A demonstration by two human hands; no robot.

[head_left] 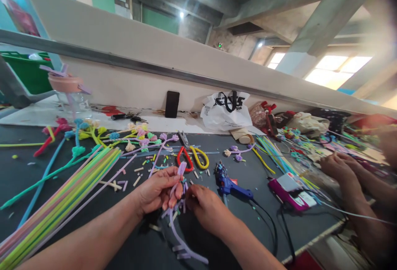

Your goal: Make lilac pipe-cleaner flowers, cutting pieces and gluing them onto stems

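A: From the head view, what do the hands hold?

B: The left hand (159, 189) pinches a lilac strip (180, 170) upright; the right hand (206, 208) is clenched on its lower part, which curls toward the table (77, 224) edge.

A: Any risk?

B: I think the thin, pliable strip could slip or kink if squeezed hard. The glue gun (228, 184) lies just right of the right hand, the scissors (192, 156) just beyond.
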